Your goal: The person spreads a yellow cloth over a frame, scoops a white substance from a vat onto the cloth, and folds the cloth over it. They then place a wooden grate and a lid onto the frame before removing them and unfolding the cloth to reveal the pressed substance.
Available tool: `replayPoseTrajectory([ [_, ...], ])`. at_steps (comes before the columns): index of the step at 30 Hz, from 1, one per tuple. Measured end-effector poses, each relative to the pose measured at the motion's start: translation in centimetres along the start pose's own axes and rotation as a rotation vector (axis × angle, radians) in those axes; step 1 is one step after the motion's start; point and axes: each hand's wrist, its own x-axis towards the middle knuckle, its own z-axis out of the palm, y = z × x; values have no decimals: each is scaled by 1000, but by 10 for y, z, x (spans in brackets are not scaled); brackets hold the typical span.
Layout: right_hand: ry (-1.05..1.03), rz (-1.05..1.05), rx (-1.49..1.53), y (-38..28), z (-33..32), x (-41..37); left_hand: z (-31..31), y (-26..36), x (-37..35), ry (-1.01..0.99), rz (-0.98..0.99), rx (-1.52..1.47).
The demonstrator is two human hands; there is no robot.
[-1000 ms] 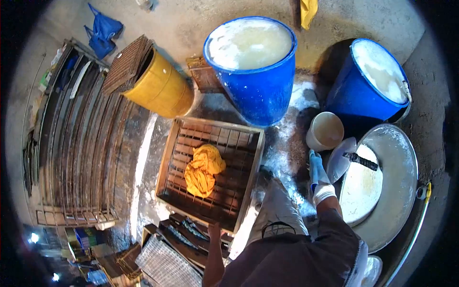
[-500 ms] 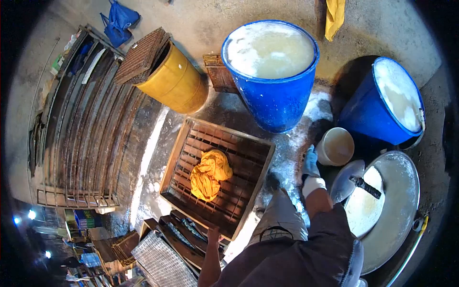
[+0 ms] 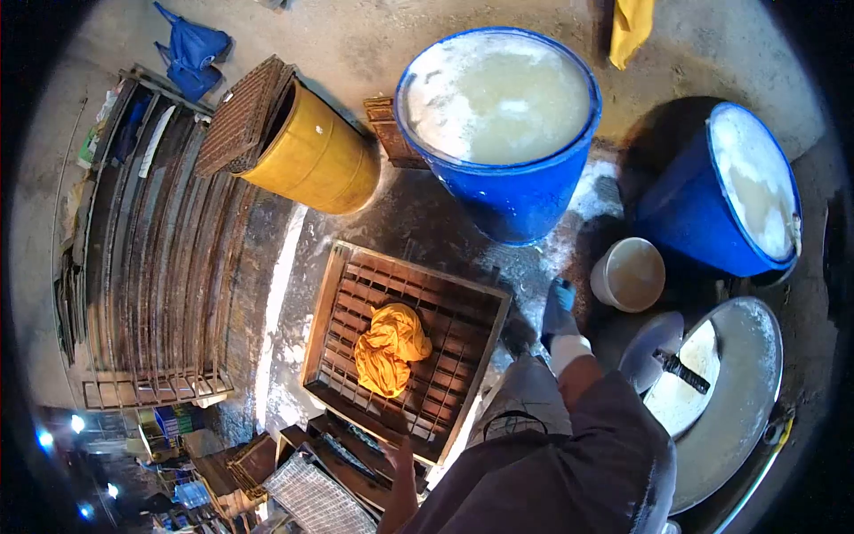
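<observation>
Arm outstretched, gloved right hand (image 3: 559, 313) beside tray (image 3: 318, 320) corner

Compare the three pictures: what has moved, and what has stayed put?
The gloved right hand drew left, away from the white bucket, toward the right edge of the wooden tray, holding nothing. The left hand stayed by the tray's near edge; the orange cloth lay unmoved on it.

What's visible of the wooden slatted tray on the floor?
The wooden slatted tray is a square frame with raised rims and dark, stained slats. It lies flat on the concrete floor below the blue barrel. A crumpled orange cloth sits on its middle. Its near rim abuts a stack of similar frames, with the left hand close by.
</observation>
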Motion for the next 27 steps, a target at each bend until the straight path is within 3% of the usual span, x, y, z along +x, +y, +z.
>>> replayPoseTrajectory([
  [1, -17, -24, -3, 0, -1, 11, -6, 26, -18, 252, 21, 276],
  [3, -76, -70, 6, -10, 8, 29, -16, 70, -21, 484, 335, 307],
  [4, -112, -106, 21, -17, 18, 34, -24, 100, -16, 390, 443, 233],
  [6, -232, -1, -5, -76, 47, 13, -24, 136, 4, 155, 384, 37],
  [8, -599, -405, -174, -120, 83, -24, -12, 161, 30, 202, 571, 59],
  [10, -1037, -447, -362, -214, 110, -92, -15, 213, 26, 166, 622, 123],
  [12, -1382, -484, -540, -219, 141, -142, 25, 176, 89, 164, 652, 311],
  [13, -1499, -577, -541, -203, 158, -162, 20, 185, 92, 186, 638, 288],
  [15, -1701, -723, -614, -185, 187, -201, 2, 213, 91, 14, 348, 95],
  [17, -1804, -804, -692, -181, 197, -238, -3, 196, 102, 43, 377, -77],
  [18, -1789, -968, -835, -176, 197, -254, 0, 178, 111, 51, 427, -218],
  [19, -1754, -1128, -975, -170, 196, -266, 17, 144, 129, 112, 603, -519],
  [20, -1762, -1151, -965, -157, 203, -271, -2, 149, 111, -51, 471, -705],
  [21, -1782, -989, -985, -135, 212, -275, -27, 150, 79, -219, 334, -884],
  [22, -1792, -831, -1007, -112, 219, -276, -43, 153, 50, -185, 319, -952],
  [23, -1712, -873, -803, -88, 216, -269, -52, 154, 27, -154, 304, -1022],
  [24, -1714, -895, -811, -84, 211, -261, -58, 145, 13, -150, 305, -1043],
  [26, -1887, -175, -684, -83, 201, -245, -68, 124, -10, -294, 453, -1006],
  [27, -1916, -224, -537, -85, 190, -238, -70, 126, -26, -283, 447, -1088],
])
